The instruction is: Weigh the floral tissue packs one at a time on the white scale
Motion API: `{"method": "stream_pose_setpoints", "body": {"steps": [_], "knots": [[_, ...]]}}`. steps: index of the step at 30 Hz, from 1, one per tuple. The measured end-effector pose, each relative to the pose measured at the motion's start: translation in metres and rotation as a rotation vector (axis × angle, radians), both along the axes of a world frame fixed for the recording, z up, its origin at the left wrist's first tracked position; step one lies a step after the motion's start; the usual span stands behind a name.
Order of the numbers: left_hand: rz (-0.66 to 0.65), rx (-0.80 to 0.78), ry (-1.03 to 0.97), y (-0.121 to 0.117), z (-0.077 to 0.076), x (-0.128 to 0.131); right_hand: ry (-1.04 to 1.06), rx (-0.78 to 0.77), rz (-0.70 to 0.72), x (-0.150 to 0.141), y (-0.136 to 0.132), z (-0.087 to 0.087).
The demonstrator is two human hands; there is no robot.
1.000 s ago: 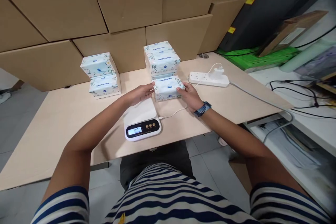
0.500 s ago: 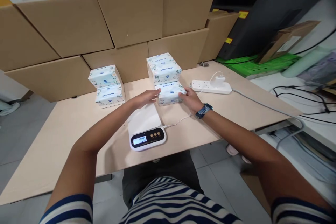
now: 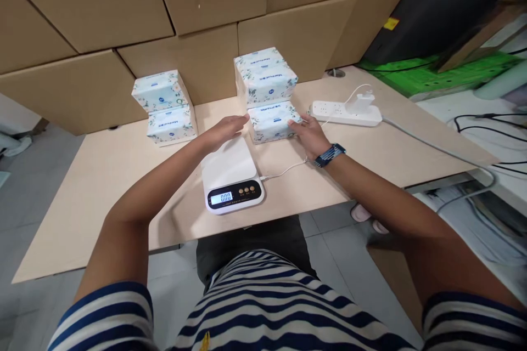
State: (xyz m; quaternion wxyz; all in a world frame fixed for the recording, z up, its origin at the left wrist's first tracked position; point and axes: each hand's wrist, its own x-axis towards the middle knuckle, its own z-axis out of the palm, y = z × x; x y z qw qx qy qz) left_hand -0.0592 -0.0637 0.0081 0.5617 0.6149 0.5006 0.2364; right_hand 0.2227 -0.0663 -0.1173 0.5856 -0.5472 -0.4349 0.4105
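A white tissue pack [image 3: 272,120] lies on the pale desk [image 3: 102,175] just behind a white digital scale [image 3: 231,175] whose display reads 0.00. My left hand [image 3: 224,130] hovers flat with fingers stretched, its tips close to the pack's left end, above the scale's platform. My right hand [image 3: 309,132] has its fingers against the pack's right end. Behind this pack stands a pile of tissue packs [image 3: 264,78]. Another pile of two tissue packs [image 3: 163,107] sits to the left.
Cardboard boxes [image 3: 206,11] form a wall behind the desk. A white power strip [image 3: 346,112] with a charger lies at the right, its cable running off the desk edge. A thin cable runs from the scale. Green sheets and cables lie at far right.
My left hand has drawn slightly away from the pack's left end and flattened. The pack stays on the desk behind the scale. The camera view shifted.
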Motion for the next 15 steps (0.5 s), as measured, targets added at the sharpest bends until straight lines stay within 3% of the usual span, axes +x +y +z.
{"method": "stream_pose_setpoints", "body": {"steps": [2, 4, 6, 8, 10, 11, 13, 15], "knots": [[0.045, 0.173, 0.047, -0.015, 0.001, -0.025, -0.104, 0.048, -0.09, -0.003, -0.013, 0.005], [0.128, 0.386, 0.107, -0.027, -0.001, -0.058, -0.282, 0.211, -0.148, -0.016, -0.03, 0.015], [0.298, 0.564, 0.14, -0.033, -0.008, -0.096, -0.406, 0.379, -0.07, -0.042, -0.04, 0.028], [0.544, 0.69, 0.158, -0.032, -0.022, -0.133, -0.366, 0.404, 0.13, -0.081, -0.037, 0.042], [0.761, 0.751, 0.198, -0.027, -0.04, -0.164, -0.252, 0.327, 0.325, -0.129, -0.016, 0.052], [0.808, 0.753, 0.228, -0.024, -0.05, -0.177, -0.193, 0.278, 0.405, -0.155, -0.001, 0.053], [0.839, 0.718, 0.242, -0.02, -0.067, -0.195, -0.081, 0.144, 0.497, -0.205, 0.033, 0.051], [0.831, 0.677, 0.163, -0.016, -0.078, -0.204, -0.008, 0.024, 0.501, -0.245, 0.063, 0.043]]}}
